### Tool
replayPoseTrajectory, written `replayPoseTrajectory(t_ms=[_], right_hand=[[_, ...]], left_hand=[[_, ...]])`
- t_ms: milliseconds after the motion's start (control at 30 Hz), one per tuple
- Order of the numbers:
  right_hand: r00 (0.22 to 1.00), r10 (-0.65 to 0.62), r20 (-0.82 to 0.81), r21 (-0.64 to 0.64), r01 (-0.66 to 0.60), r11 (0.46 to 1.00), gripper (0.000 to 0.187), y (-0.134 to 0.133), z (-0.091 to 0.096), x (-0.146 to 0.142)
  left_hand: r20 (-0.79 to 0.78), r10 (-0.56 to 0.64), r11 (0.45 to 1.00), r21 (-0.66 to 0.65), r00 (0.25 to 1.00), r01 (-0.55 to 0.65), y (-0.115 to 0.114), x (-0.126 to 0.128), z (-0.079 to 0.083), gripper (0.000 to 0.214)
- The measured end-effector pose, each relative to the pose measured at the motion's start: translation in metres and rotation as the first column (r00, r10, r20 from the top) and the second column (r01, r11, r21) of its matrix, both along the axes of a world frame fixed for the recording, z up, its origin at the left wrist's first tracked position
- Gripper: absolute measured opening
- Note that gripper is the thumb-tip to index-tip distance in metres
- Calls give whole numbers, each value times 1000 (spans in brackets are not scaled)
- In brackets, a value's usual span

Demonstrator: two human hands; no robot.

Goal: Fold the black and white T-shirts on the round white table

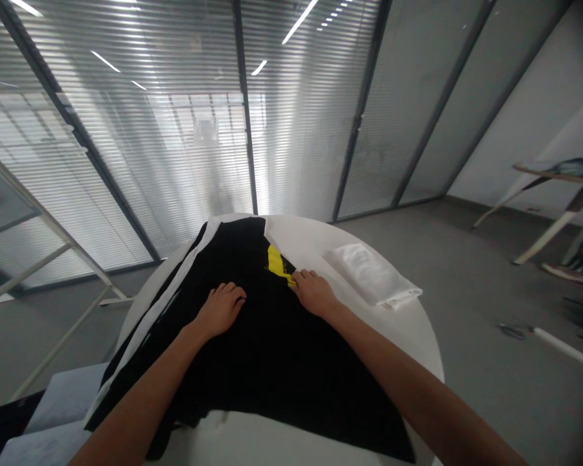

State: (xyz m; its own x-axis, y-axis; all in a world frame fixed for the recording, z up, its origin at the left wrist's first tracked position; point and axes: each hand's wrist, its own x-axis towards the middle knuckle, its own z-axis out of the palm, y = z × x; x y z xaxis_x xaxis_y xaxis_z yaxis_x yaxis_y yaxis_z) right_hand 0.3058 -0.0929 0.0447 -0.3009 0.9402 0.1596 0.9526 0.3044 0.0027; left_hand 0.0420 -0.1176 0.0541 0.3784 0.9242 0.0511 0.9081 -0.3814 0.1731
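Head view: black cloth [272, 369] is spread on counter [420, 336], its yellow patch [275, 261] touched at near-right end by half-curled right hand [315, 292], loosely curled left hand [221, 309] rested farther left, neither grip discernible.

The garment [282, 375] is black, with a white stripe [175, 283] and a yellow part [275, 260]. The folded cloth [369, 272] and the table [298, 236] are white.
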Motion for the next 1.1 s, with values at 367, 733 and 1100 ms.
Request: replayPoseTrajectory(t_ms=[367, 733, 1100], right_hand=[[953, -274, 128, -160, 292, 943, 28, 10, 50, 28], [984, 149, -96, -81, -157, 984, 37, 20, 0, -42], [869, 54, -492, -89, -112, 990, 24, 69, 29, 34]], left_hand=[[167, -27, 963, -260, 986, 71, 22, -3, 45, 31], [95, 236, 971, 8, 967, -237, 68, 1, -17, 31], [525, 290, 923, 68, 800, -380, 84, -30, -20, 25]])
